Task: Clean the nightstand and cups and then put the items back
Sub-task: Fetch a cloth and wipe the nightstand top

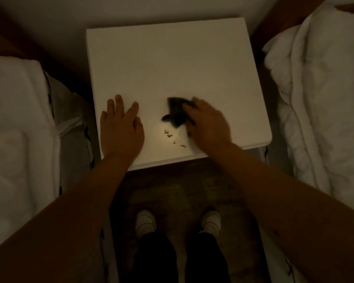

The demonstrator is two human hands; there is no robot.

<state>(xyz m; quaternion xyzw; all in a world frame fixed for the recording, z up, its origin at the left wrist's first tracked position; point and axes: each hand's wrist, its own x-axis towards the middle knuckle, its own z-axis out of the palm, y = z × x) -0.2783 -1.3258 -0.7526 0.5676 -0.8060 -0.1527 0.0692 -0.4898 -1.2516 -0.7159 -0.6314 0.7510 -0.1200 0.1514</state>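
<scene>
Head view: the left hand (121, 127) lies flat, fingers straight, on the white nightstand (172, 64), likely bracing it. Just beside it, the right hand (207, 123) is clamped on a dark cloth (175, 112), blurred, seemingly mid-wipe. Brown crumbs (170, 136) sit between the two hands, just below the cloth. No cups in view; beds flank both arms.

Dim, warm-toned picture; a small bright pool of light falls on the white square nightstand top (172, 64) near its front edge, the right hand (207, 121) looks motion-blurred, and the corners sink into murky shadow, perhaps slightly bowed
</scene>
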